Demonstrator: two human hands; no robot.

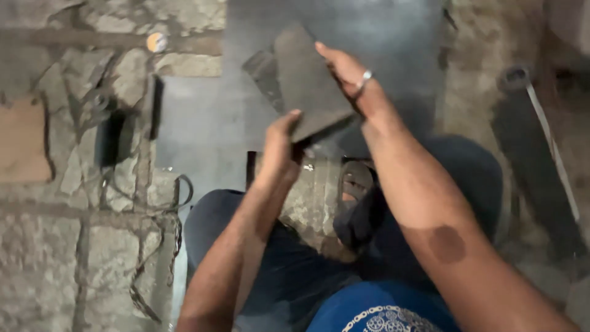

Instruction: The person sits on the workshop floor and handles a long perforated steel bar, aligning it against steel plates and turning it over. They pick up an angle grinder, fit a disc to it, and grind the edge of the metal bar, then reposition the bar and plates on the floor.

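Rough stone floor with mortar joints fills the left side; a dull grey metal sheet lies flat across the middle and top. Person sits low, knees in dark blue trousers spread, a sandalled foot showing between them.

Both hands are raised over the sheet, holding one dark flat slab, rectangular, worn-looking, material unclear. It is tilted, upper corner pointing up-left, lower edge toward the person. Left hand grips the lower edge, thumb on the top face, fingers curled under. Right hand clasps the right long edge, fingers stretched along it, a silver ring on one finger. Slab is off the ground, apart from the sheet below. A second dark flat piece sits just behind it on the left; touching or not, cannot tell.

Loose dark straps or wire trail over the stones at left, near a black block-like object. Small round yellowish disc sits at top left. Reddish-brown flat board at the far left edge. Long dark bar with a pale strip lies at right.
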